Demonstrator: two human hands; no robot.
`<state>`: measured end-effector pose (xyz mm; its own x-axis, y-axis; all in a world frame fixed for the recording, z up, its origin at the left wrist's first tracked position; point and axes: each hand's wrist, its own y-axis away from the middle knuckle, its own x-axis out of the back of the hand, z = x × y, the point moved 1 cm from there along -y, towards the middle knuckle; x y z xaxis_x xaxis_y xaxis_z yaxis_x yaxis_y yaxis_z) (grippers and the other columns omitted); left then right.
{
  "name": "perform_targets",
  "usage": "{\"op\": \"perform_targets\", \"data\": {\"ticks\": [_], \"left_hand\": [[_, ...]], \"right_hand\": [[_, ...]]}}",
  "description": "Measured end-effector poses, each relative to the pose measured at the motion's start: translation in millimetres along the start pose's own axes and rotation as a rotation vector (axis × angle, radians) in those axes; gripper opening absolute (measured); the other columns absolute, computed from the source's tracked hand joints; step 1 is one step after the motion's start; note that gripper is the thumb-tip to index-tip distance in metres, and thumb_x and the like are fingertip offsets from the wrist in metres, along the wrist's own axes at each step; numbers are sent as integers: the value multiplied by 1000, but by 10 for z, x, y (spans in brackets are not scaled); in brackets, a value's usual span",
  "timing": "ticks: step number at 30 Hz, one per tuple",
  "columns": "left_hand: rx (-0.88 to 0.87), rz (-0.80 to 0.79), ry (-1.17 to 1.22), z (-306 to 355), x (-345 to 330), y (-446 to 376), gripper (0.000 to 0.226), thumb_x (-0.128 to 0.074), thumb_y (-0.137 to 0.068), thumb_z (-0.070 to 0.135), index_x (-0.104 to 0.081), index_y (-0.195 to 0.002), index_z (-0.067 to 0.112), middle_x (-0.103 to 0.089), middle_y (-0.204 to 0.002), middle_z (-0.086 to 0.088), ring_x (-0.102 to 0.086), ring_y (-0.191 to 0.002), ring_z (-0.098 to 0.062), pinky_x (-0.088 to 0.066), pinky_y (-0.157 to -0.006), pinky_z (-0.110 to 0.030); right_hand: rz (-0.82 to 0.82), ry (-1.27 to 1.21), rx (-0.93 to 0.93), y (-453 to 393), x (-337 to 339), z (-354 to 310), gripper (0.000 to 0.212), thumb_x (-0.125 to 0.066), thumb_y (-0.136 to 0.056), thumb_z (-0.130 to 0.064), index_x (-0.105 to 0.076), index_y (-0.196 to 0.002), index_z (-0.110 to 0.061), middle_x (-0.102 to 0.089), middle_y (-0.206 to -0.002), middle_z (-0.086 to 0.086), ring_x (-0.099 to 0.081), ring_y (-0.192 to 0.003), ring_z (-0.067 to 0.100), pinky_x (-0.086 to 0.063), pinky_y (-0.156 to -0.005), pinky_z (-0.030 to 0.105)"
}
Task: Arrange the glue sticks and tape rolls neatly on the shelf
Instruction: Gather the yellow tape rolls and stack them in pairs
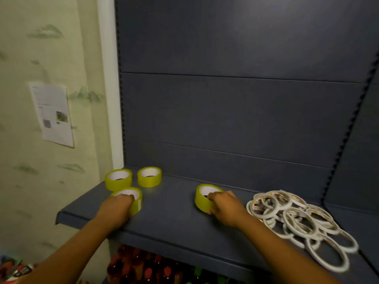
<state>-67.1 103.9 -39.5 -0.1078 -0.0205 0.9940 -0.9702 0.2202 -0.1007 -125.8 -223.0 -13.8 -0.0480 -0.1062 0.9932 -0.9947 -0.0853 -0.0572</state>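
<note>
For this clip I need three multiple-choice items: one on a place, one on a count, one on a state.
1. Where does the pile of thin white tape rings lie on the shelf?
A. left end
B. right side
C. on the wall

2. How many yellow tape rolls are on the shelf?
A. two
B. four
C. six

3. What is the right hand doing?
A. hanging idle
B. pressing flat on the shelf
C. holding a yellow roll

Answers:
1. B, the rings are heaped at the right.
2. B, two stand at the back left, and each hand has one.
3. C, its fingers curl round the roll, as the left hand does with its own.
</note>
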Motion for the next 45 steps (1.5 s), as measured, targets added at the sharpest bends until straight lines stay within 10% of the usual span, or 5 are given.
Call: {"op": "perform_targets", "data": {"ticks": [11,30,45], "left_hand": [[-240,152,109,1263,563,-6,24,-63,-86,31,-56,-107,21,-65,-107,-2,-62,-98,-24,-40,-65,-29],[-652,214,270,4955,1071,1175,40,-60,-88,36,-53,-126,26,-63,-119,-3,-59,-104,-25,-50,-81,-36],[-750,307,340,6383,581,516,52,-55,-91,19,-41,-142,18,-52,-134,-3,-47,-123,-26,-36,-102,-36]], "right_hand": [[170,54,-80,748,419,672,53,-59,-91,-25,-45,-143,-23,-56,-137,6,-50,-124,32,-38,-101,34],[240,162,-408,3521,888,3237,50,-50,-95,-16,-40,-144,-23,-50,-142,3,-43,-131,25,-25,-107,31],[312,134,-426,3206,582,4420,55,-51,-94,-12,-38,-146,-23,-46,-143,0,-36,-136,23,-19,-114,30]]}}
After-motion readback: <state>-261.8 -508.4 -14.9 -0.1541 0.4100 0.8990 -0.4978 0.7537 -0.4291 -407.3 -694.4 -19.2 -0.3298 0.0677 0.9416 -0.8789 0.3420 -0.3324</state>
